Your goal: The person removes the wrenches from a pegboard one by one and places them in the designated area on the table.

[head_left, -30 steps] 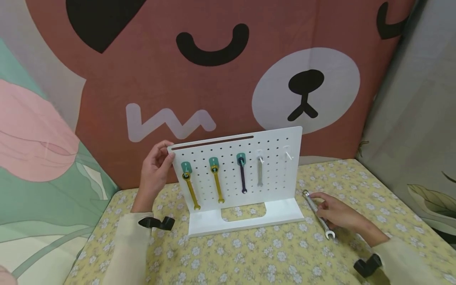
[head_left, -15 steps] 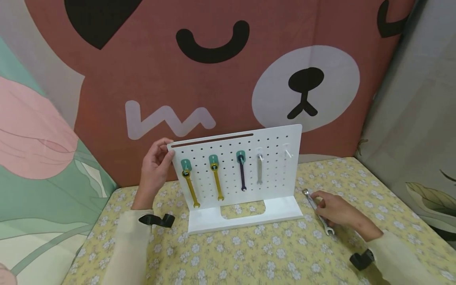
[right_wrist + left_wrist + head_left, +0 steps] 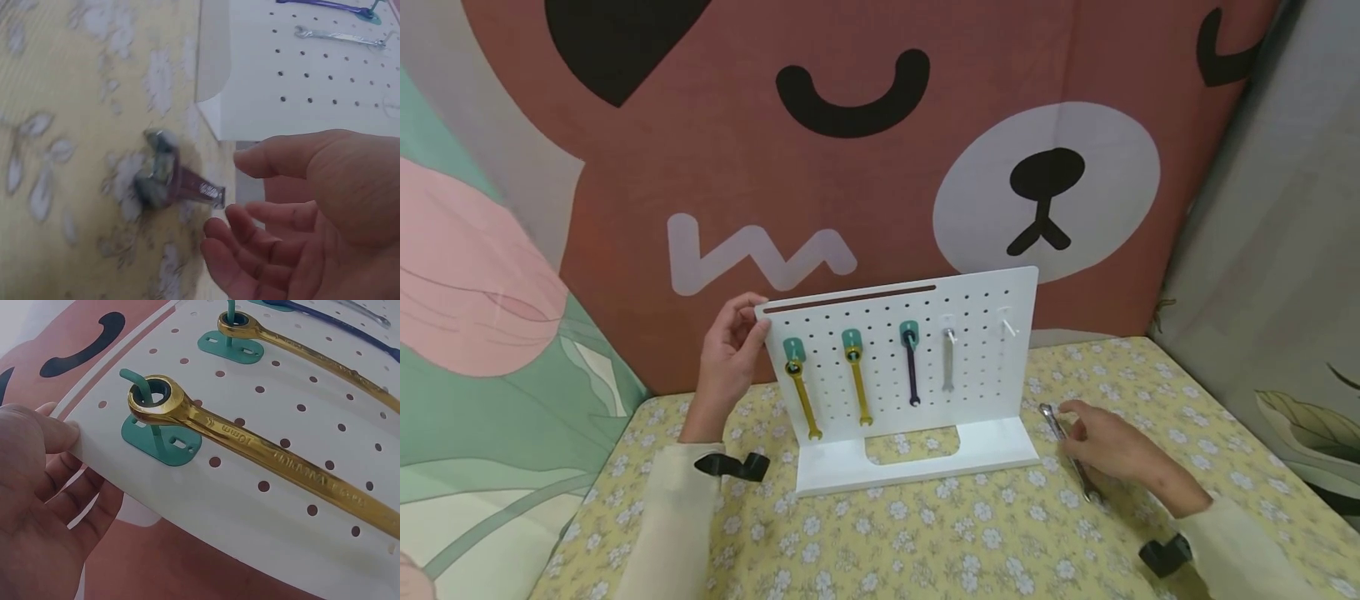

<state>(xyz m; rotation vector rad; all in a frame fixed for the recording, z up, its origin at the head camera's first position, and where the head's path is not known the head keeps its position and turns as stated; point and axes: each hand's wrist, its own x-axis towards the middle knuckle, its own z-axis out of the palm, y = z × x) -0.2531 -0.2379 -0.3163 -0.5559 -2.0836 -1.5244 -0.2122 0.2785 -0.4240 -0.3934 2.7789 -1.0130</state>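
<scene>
My left hand [image 3: 726,358] pinches the upper left corner of a white pegboard stand [image 3: 880,367]. In the left wrist view, the thumb lies on the board's front near a gold ratcheting wrench [image 3: 275,453], hung by its ring on a green hook [image 3: 159,444]. Over the table at the right, my right hand [image 3: 1112,446] hovers around a silver combination wrench [image 3: 1056,427], which is turned edge-on. In the right wrist view, the thumb and bent fingers stand apart beside the wrench, its near end [image 3: 159,172] blurred. Any fingertip contact with it is unclear.
On the board also hang a second gold wrench [image 3: 860,387], a purple wrench [image 3: 912,371] and a small silver wrench [image 3: 947,362]. A clear hook [image 3: 1007,323] at the right holds nothing. Floral cloth [image 3: 917,542] covers the table, and a bear-print curtain [image 3: 737,167] rises behind.
The silver wrench beside my right hand has turned from lying flat to edge-on, and my right fingers have shifted slightly around it. My left hand keeps its place on the board.
</scene>
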